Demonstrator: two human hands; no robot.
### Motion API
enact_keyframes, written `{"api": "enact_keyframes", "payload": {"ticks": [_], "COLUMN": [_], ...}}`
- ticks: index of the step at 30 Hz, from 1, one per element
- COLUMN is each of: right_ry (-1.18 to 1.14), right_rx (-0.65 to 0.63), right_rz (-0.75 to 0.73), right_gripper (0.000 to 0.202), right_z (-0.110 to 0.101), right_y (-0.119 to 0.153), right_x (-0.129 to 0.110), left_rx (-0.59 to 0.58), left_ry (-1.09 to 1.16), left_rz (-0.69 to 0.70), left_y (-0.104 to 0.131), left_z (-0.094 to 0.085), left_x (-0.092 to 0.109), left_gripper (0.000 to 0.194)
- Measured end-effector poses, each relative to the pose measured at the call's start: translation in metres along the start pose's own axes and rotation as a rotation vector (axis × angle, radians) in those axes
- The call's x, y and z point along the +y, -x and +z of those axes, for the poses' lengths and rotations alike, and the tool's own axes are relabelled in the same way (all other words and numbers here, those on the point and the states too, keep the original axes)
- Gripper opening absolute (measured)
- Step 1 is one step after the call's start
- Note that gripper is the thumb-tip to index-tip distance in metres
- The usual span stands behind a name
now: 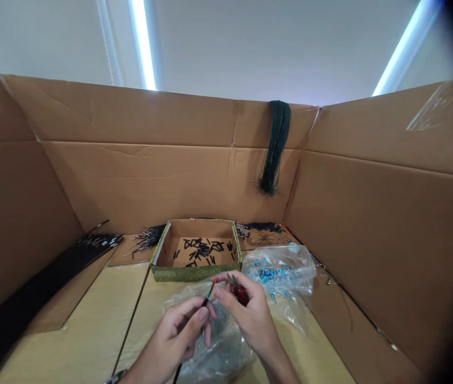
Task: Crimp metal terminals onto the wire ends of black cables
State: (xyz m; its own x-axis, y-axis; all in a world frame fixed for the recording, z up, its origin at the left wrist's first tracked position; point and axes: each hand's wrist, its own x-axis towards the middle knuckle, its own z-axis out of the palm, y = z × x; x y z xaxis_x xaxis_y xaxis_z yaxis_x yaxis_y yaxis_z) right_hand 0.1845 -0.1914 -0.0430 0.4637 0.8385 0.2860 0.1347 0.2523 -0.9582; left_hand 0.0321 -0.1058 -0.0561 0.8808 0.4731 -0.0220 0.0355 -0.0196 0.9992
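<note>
- Here, in front of us, our left hand (184, 325) pinches a black cable (205, 302) between thumb and fingers, over the middle of the tabletop (78, 314), toward its near edge.
- Out of the cable's upper end we see thin coloured wires (212, 288), orange and blue among them, pointing up toward our other hand.
- Our right hand (248, 309) has its fingers curled round red pliers (239, 292), tips upward; its thumb and forefinger reach to the wires, but we cannot tell whether they touch them.
- Under our hands lies a crumpled clear bag (210, 368), its contents too blurred for us to name.
- Beyond, near the middle of the tabletop's far edge, we have a shallow box (194, 273) with a green outside; short black pieces (201, 249) lie scattered on its floor.
- Just right of the box, toward the tabletop's right edge, another plastic bag (302, 272) holds blue pieces (270, 273).
- Along the left edge we see a long black bundle (42, 288), and at the far edge, beside the box, a smaller bundle (152, 236).
- Over the top edge of the cardboard wall (150, 181) facing us hang dark green strands (277, 144).
</note>
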Motion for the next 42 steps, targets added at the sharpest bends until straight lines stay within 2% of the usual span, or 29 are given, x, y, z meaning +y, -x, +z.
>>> {"api": "enact_keyframes", "payload": {"ticks": [3,8,16,21,24,26,29,31,34,39,42], "right_ry": [-0.092,-0.134,-0.168,-0.3,-0.483,-0.622,-0.786,-0.812,-0.719,-0.256,-0.01], "right_rx": [-0.047,-0.051,-0.025,-0.001,0.003,-0.011,-0.147,-0.229,-0.196,0.028,0.078], "right_rz": [0.004,0.006,-0.002,0.037,0.134,0.265,0.472,0.537,0.452,0.029,-0.045], "right_gripper": [0.027,0.03,0.027,0.026,0.03,0.034,0.034,0.032,0.033,0.027,0.026], "right_z": [0.007,0.009,0.009,0.014,0.021,0.027,0.032,0.03,0.019,-0.006,-0.011], "right_y": [0.001,0.001,0.0,0.003,0.003,0.003,0.003,0.005,0.011,0.025,0.029], "right_x": [-0.006,-0.009,-0.008,-0.002,0.003,0.005,0.005,0.004,0.004,-0.003,-0.012], "left_rx": [0.016,0.105,0.119,0.085,0.078,0.071,0.013,-0.027,0.012,0.135,0.19], "left_ry": [-0.142,-0.335,-0.363,-0.236,-0.245,-0.285,-0.367,-0.424,-0.514,-0.569,-0.618], "left_rz": [0.032,0.2,0.271,0.258,0.291,0.337,0.409,0.454,0.5,0.556,0.592], "left_y": [0.005,0.009,0.01,0.011,0.011,0.012,0.015,0.018,0.019,0.01,0.004], "left_z": [0.001,-0.002,-0.005,-0.007,-0.008,-0.008,-0.007,-0.006,-0.004,-0.004,-0.005], "left_x": [0.007,0.015,0.015,0.002,-0.004,-0.003,0.006,0.013,0.018,0.014,0.009], "left_gripper": [0.046,0.039,0.034,0.039,0.037,0.035,0.029,0.026,0.025,0.017,0.014]}}
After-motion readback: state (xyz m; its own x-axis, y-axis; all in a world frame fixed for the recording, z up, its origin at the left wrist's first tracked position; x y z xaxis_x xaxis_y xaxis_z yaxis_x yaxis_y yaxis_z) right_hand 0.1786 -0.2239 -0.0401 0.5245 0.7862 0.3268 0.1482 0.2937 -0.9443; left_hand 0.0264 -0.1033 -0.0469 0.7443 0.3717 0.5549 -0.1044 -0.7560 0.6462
